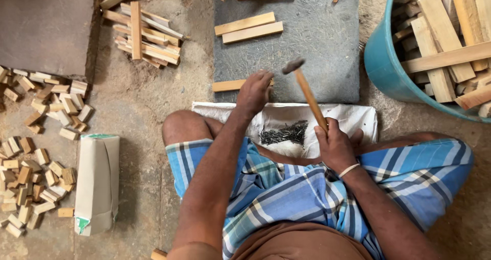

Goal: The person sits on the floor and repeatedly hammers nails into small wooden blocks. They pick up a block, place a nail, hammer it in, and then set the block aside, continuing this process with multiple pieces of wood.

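Single head-worn view, looking steeply down.

We see from above our own lap, facing forward over the knees to the floor (138, 111): close on the forearms, with the grey slab (312, 45) just ahead, wood scraps at the left edge, and a blue tub (381, 60) cut off at right. We have no second view.

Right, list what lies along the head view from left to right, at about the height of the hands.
Small wooden blocks → grey paper-wrapped packet → left hand on a wooden strip → hammer → right hand → blue tub of wood offcuts.
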Action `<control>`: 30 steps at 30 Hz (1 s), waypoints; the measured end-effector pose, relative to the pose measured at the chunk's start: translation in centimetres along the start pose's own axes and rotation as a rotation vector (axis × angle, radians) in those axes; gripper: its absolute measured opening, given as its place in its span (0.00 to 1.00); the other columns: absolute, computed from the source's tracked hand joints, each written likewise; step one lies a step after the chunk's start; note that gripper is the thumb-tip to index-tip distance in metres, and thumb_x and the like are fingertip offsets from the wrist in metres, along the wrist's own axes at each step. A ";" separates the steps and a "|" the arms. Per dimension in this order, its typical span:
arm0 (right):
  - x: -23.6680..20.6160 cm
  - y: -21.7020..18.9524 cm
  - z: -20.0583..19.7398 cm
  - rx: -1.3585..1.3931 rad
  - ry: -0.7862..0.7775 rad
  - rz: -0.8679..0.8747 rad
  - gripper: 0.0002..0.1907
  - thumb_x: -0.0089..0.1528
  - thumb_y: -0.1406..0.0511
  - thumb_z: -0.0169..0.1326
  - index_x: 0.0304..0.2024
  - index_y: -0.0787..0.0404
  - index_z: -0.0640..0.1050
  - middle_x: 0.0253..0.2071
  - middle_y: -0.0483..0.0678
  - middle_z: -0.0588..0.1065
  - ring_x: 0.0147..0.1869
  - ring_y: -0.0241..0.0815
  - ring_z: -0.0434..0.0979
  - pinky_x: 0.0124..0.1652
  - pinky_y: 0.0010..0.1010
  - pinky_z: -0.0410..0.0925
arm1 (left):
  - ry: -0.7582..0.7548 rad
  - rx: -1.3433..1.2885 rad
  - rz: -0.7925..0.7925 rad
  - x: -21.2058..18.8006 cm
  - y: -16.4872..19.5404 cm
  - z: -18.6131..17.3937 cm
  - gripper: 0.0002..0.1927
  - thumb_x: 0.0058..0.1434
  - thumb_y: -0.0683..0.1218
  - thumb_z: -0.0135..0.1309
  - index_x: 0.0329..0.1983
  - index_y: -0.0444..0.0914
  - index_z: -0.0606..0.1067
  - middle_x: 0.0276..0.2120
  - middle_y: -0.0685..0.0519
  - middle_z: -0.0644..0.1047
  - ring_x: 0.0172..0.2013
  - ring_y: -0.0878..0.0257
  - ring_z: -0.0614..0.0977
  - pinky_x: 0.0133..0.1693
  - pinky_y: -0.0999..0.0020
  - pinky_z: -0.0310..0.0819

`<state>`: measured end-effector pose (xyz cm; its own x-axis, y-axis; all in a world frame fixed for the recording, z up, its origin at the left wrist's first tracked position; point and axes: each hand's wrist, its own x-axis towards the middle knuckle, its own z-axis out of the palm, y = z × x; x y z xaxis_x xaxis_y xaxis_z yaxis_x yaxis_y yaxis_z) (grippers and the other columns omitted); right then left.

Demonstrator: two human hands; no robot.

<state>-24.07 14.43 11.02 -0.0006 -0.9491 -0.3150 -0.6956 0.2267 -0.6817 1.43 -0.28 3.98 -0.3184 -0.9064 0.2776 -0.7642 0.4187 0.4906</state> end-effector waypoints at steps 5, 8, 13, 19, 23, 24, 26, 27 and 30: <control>0.4 1.2 -0.9 0.482 -0.162 0.471 0.12 0.69 0.56 0.48 0.44 0.57 0.72 0.23 0.44 0.66 0.22 0.35 0.62 0.20 0.28 0.61 | 0.335 -0.188 -0.050 2.1 1.2 -3.2 0.17 0.69 0.41 0.58 0.58 0.40 0.69 0.44 0.48 0.78 0.45 0.56 0.82 0.49 0.58 0.81; 0.8 1.4 -1.1 0.570 -0.133 0.396 0.15 0.70 0.56 0.48 0.38 0.60 0.68 0.24 0.39 0.64 0.21 0.30 0.60 0.18 0.25 0.59 | 0.486 -0.330 -0.371 1.7 -0.4 -6.3 0.21 0.66 0.44 0.61 0.59 0.37 0.69 0.48 0.45 0.76 0.47 0.57 0.82 0.47 0.63 0.83; 0.7 1.9 -0.8 0.654 -0.146 0.350 0.12 0.68 0.58 0.51 0.37 0.59 0.69 0.25 0.39 0.64 0.21 0.29 0.59 0.17 0.24 0.58 | 0.230 0.151 -0.648 -3.4 -3.4 -5.2 0.28 0.56 0.54 0.64 0.52 0.32 0.71 0.45 0.41 0.76 0.43 0.50 0.79 0.42 0.55 0.78; 1.4 2.1 -0.1 0.626 -0.274 0.366 0.09 0.67 0.58 0.51 0.41 0.55 0.71 0.22 0.38 0.62 0.20 0.29 0.59 0.17 0.24 0.58 | 0.043 0.178 -0.303 -4.6 0.6 1.8 0.17 0.64 0.41 0.48 0.56 0.34 0.74 0.38 0.41 0.78 0.40 0.44 0.80 0.43 0.46 0.74; 1.0 1.4 -0.2 0.559 -0.352 0.296 0.11 0.68 0.57 0.51 0.42 0.58 0.74 0.21 0.38 0.62 0.20 0.28 0.58 0.17 0.23 0.58 | -0.563 0.025 0.021 -6.7 8.3 3.1 0.13 0.57 0.41 0.54 0.46 0.35 0.76 0.42 0.42 0.80 0.42 0.44 0.82 0.42 0.50 0.79; 0.8 1.2 -0.2 0.575 -0.342 0.304 0.11 0.68 0.58 0.51 0.41 0.58 0.73 0.21 0.38 0.62 0.20 0.29 0.58 0.17 0.23 0.57 | -0.557 -0.002 0.118 -7.2 9.3 2.8 0.15 0.50 0.39 0.57 0.42 0.36 0.77 0.41 0.43 0.80 0.43 0.44 0.82 0.41 0.50 0.79; 0.6 1.0 -0.4 0.607 -0.322 0.320 0.11 0.67 0.58 0.52 0.41 0.60 0.72 0.21 0.38 0.61 0.19 0.29 0.56 0.16 0.24 0.55 | -0.584 -0.043 0.103 -7.4 10.3 2.1 0.10 0.55 0.42 0.58 0.40 0.38 0.78 0.41 0.44 0.80 0.42 0.46 0.82 0.41 0.51 0.79; 0.5 1.1 -0.5 0.612 -0.309 0.337 0.11 0.67 0.58 0.52 0.41 0.59 0.72 0.21 0.38 0.62 0.19 0.29 0.57 0.16 0.24 0.55 | -0.599 -0.062 0.093 -7.6 10.5 1.7 0.08 0.58 0.44 0.58 0.40 0.38 0.79 0.41 0.44 0.80 0.42 0.47 0.83 0.41 0.51 0.79; 0.9 1.5 -0.5 0.641 -0.273 0.369 0.12 0.67 0.58 0.52 0.40 0.59 0.71 0.22 0.37 0.63 0.19 0.28 0.58 0.17 0.24 0.56 | -0.460 -0.083 0.058 -7.6 10.0 0.9 0.11 0.56 0.38 0.56 0.43 0.38 0.78 0.41 0.44 0.80 0.42 0.46 0.83 0.43 0.51 0.79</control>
<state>-25.44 13.84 10.04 0.0838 -0.7195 -0.6894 -0.1348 0.6773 -0.7233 -4.29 10.76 5.99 -0.5887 -0.8045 -0.0790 -0.6964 0.4551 0.5549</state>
